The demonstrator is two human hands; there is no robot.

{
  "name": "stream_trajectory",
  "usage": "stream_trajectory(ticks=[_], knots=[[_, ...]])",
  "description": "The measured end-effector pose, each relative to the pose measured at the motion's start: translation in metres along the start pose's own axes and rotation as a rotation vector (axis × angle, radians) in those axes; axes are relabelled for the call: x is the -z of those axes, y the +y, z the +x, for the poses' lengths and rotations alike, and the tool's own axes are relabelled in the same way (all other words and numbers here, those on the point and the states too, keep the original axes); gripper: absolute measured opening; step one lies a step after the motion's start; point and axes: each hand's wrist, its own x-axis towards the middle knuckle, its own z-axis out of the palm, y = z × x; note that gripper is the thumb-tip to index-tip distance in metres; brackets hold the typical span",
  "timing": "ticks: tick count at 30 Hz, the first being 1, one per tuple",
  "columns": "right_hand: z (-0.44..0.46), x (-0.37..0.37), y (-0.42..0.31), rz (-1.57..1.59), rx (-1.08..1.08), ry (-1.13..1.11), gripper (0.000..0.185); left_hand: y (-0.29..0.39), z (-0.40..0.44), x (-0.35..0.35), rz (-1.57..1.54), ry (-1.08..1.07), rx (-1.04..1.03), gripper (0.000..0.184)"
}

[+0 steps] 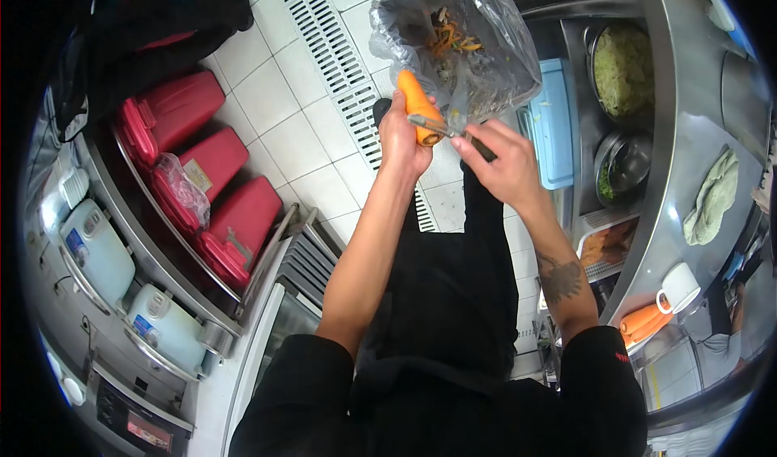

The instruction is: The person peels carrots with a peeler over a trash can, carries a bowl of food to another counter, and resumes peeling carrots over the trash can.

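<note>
My left hand (405, 137) is wrapped round a peeled-looking orange carrot (415, 101), held with its thick end towards me. In my right hand (506, 161) is a peeler (437, 125), its metal head lying across the carrot near the thick end. Just beyond both hands stands a bin lined with a clear plastic bag (510, 68), with orange peelings (453, 40) inside it.
Red lidded bins (235, 214) stand at the left. At the right are a light blue container (555, 125), a pot of shredded vegetable (622, 68), metal bowls, a cloth (712, 198), a white mug (681, 285) and more carrots (643, 321). A person's dark-clothed legs (162, 36) show upper left.
</note>
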Motion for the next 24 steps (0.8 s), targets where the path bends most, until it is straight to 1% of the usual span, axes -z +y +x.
stream_trajectory(ticks=[3,7,9,10,12,13,14,15,16,18,19,20,21,22,24], knots=[[-0.003,0.004,-0.006,-0.024,0.005,-0.042,0.03,-0.001,0.004,-0.002,-0.044,-0.027,-0.005,0.038],[0.001,0.005,0.001,0.018,0.022,-0.058,0.031,-0.003,0.003,-0.002,-0.017,-0.038,-0.004,0.036],[0.006,0.005,0.005,0.124,-0.026,-0.153,0.025,-0.002,0.003,0.0,0.035,-0.053,-0.007,0.036],[0.008,0.003,0.007,0.124,-0.032,-0.15,0.025,-0.001,0.004,0.004,0.039,-0.053,-0.001,0.036],[0.012,-0.003,0.012,0.202,0.018,-0.228,0.024,0.006,0.004,0.008,0.135,-0.085,-0.024,0.036],[0.014,-0.008,0.016,0.203,0.014,-0.225,0.024,0.008,0.002,0.008,0.154,-0.058,-0.028,0.036],[0.017,-0.016,0.023,0.187,0.019,-0.168,0.028,0.007,-0.002,0.007,0.157,-0.058,-0.026,0.036],[0.02,-0.022,0.031,0.173,0.023,-0.111,0.032,0.004,-0.009,0.006,0.215,-0.059,0.035,0.036],[0.025,-0.027,0.041,0.174,0.02,-0.109,0.032,0.0,-0.017,0.005,0.274,-0.061,0.097,0.036],[0.042,-0.034,0.064,0.301,-0.321,-0.253,0.034,-0.009,-0.028,0.007,0.247,-0.104,0.164,0.037],[0.048,-0.043,0.081,0.3,-0.317,-0.242,0.034,-0.013,-0.031,0.009,0.235,-0.086,0.159,0.037],[0.051,-0.055,0.099,0.269,-0.288,-0.177,0.036,-0.015,-0.033,0.01,0.222,-0.067,0.156,0.037],[0.052,-0.057,0.101,0.239,-0.265,-0.117,0.038,-0.013,-0.033,0.009,0.223,-0.067,0.16,0.037],[0.049,-0.054,0.104,0.237,-0.273,-0.121,0.038,-0.01,-0.034,0.01,0.209,-0.105,0.16,0.037],[0.056,-0.043,0.104,0.133,-0.506,-0.174,0.043,-0.007,-0.029,0.012,0.189,-0.14,0.15,0.037]])
